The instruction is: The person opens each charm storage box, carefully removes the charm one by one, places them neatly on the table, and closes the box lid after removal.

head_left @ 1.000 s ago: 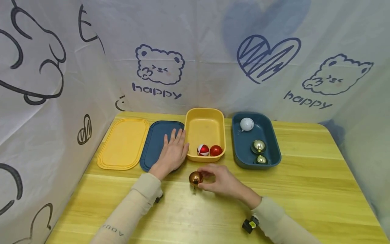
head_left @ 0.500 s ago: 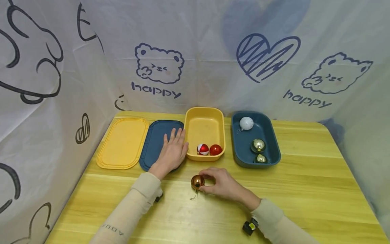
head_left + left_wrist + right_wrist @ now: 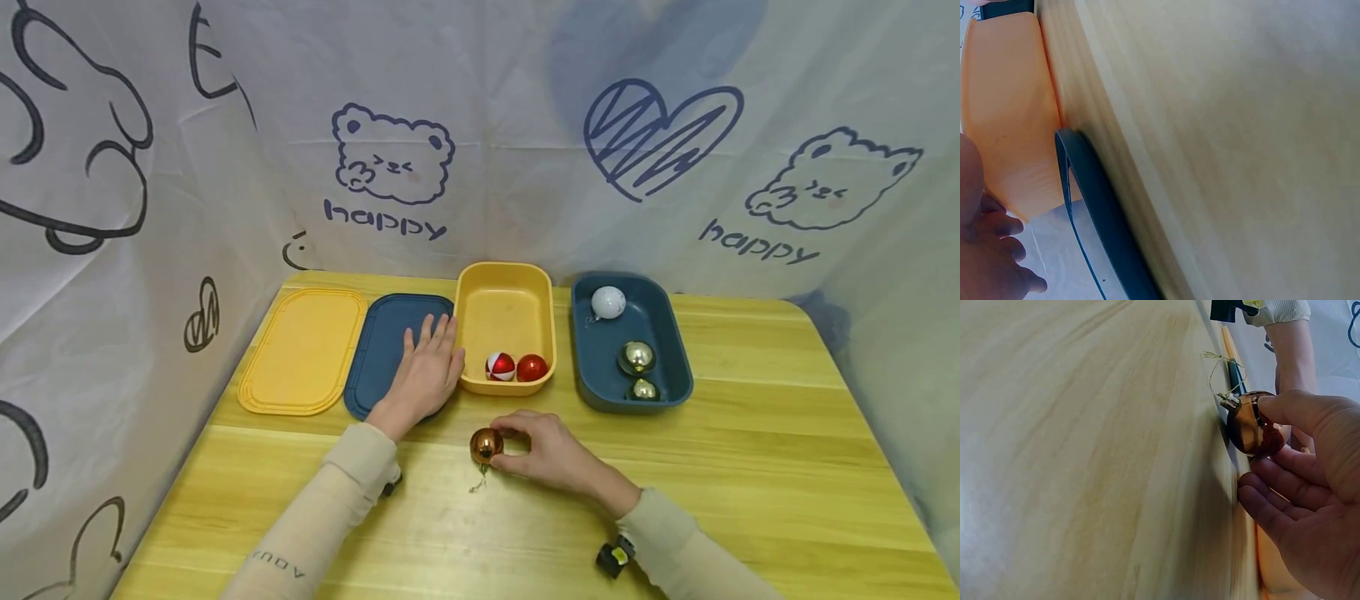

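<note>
My right hand (image 3: 551,450) pinches a shiny copper Christmas bauble (image 3: 486,446) between thumb and fingers, close over the table in front of the yellow box. In the right wrist view, a gold string loop (image 3: 1212,378) hangs from the cap of the bauble (image 3: 1249,428). My left hand (image 3: 426,371) lies with fingers straight and spread over the dark blue lid (image 3: 375,358), its thumb right at the wall of the yellow box (image 3: 504,321). Inside that box, near its front, are a red-and-white bauble (image 3: 500,367) and a red bauble (image 3: 532,367).
To the right stands a dark blue box (image 3: 600,367) holding a white bauble (image 3: 608,302) and two pale gold baubles (image 3: 637,357). A yellow lid (image 3: 303,352) lies left of the blue one. White printed cloth (image 3: 510,133) hangs behind the wooden table (image 3: 765,417).
The right hand has drawn the copper bauble slightly right and toward the person, then stayed nearly still; its string hangs differently. The left hand has not moved.
</note>
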`<control>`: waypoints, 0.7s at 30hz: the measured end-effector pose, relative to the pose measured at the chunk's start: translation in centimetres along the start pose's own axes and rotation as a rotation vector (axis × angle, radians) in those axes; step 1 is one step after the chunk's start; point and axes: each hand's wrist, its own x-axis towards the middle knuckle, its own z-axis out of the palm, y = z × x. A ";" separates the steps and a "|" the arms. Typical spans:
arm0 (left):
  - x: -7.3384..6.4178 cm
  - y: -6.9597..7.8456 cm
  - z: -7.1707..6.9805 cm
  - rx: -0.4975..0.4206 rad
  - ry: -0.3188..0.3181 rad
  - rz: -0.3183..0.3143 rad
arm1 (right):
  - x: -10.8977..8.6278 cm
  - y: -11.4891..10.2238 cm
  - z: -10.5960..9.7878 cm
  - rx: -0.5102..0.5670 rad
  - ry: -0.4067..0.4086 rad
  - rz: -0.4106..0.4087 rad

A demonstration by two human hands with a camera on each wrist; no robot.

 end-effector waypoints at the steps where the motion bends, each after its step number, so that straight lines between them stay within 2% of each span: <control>1: 0.0 0.0 0.0 0.000 0.000 0.000 | 0.0 0.0 0.0 0.000 -0.001 0.002; 14: 0.1 0.1 -0.2 -0.011 -0.002 0.003 | 0.1 0.0 -0.2 0.000 -0.012 0.006; 21: 0.1 0.1 -0.3 -0.009 -0.015 -0.007 | 0.2 -0.8 -1.1 0.035 -0.022 0.008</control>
